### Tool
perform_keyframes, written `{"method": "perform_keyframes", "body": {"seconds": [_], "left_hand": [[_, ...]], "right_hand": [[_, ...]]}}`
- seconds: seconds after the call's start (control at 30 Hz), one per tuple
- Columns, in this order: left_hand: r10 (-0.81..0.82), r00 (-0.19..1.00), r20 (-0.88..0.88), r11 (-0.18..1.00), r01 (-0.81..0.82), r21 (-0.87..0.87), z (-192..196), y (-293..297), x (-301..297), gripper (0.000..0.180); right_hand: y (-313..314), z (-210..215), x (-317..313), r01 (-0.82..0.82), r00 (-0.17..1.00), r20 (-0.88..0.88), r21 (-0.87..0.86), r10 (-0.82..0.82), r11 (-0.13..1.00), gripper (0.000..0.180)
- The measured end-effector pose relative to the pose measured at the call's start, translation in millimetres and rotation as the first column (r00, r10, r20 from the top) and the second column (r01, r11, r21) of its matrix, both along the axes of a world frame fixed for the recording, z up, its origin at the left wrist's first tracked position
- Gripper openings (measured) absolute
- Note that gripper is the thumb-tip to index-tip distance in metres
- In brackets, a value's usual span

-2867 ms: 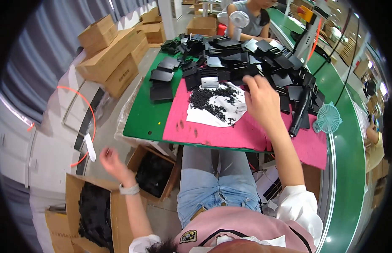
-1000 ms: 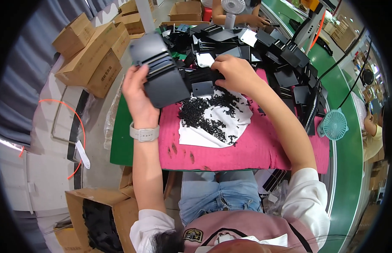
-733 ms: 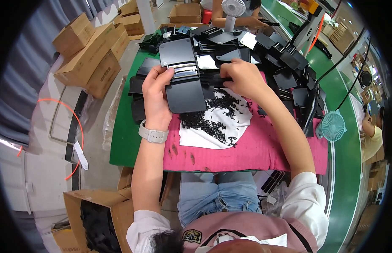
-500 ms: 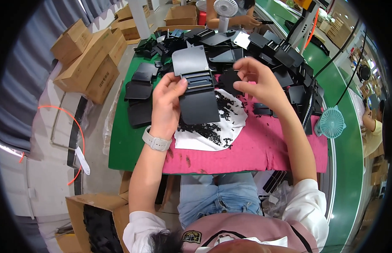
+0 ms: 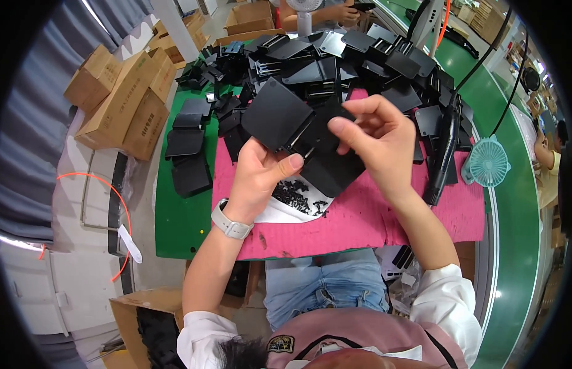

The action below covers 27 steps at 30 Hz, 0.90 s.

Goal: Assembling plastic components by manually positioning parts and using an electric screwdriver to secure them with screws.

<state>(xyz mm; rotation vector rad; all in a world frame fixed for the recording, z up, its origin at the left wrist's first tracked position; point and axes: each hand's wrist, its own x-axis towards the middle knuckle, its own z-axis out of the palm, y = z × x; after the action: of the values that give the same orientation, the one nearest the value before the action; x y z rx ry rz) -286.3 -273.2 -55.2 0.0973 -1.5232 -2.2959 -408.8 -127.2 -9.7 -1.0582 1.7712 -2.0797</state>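
My left hand (image 5: 258,178) grips a black part with two flat panels (image 5: 276,114), joined by a slotted middle section, and holds it tilted above the table. At its middle, my right hand (image 5: 384,138) is closed, thumb and fingers on a thin flat black piece (image 5: 326,123) lying against the part. Where that piece ends and the part begins is hard to make out. Beneath lies a white cloth (image 5: 270,213) with a heap of small black screw-like pieces (image 5: 292,194), partly covered by the part and my hand.
Many similar black parts (image 5: 384,61) are piled along the far side. Several lie on the green tabletop (image 5: 175,227) at left. Pink matting (image 5: 390,215) covers the near side. A black tube-like tool (image 5: 444,157) and a teal fan (image 5: 488,161) stand right. Beyond, another person's hands (image 5: 344,13) show.
The two-panel part has turned and tilted in my left hand. My right hand has come in from beside it, bringing the flat black piece against its middle. The view has shifted slightly.
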Motion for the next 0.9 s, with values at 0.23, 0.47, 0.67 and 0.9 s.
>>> {"method": "perform_keyframes", "body": {"seconds": [0.23,0.47,0.67,0.9], "left_hand": [[0.049,0.997,-0.059,0.998,-0.051,-0.026,-4.3,3.8,0.3,0.053],[0.018,0.999,-0.050,0.999,-0.020,-0.036,0.5,3.5,2.4,0.049],[-0.013,0.978,0.208,0.775,0.141,-0.617,3.9,8.3,5.9,0.027],[0.345,0.923,-0.169,-0.066,-0.156,-0.986,6.1,-12.3,8.0,0.022]], "right_hand": [[-5.7,-12.1,5.1,0.193,0.924,-0.361,0.152,-0.127,0.969,0.029],[-0.1,-21.2,0.6,0.167,0.861,-0.508,0.299,0.009,0.939,0.040],[48.4,-28.1,9.0,-0.132,0.991,0.079,0.562,0.106,0.817,0.040],[73.8,-43.1,16.6,0.263,0.950,-0.310,0.709,-0.045,0.654,0.034]]}}
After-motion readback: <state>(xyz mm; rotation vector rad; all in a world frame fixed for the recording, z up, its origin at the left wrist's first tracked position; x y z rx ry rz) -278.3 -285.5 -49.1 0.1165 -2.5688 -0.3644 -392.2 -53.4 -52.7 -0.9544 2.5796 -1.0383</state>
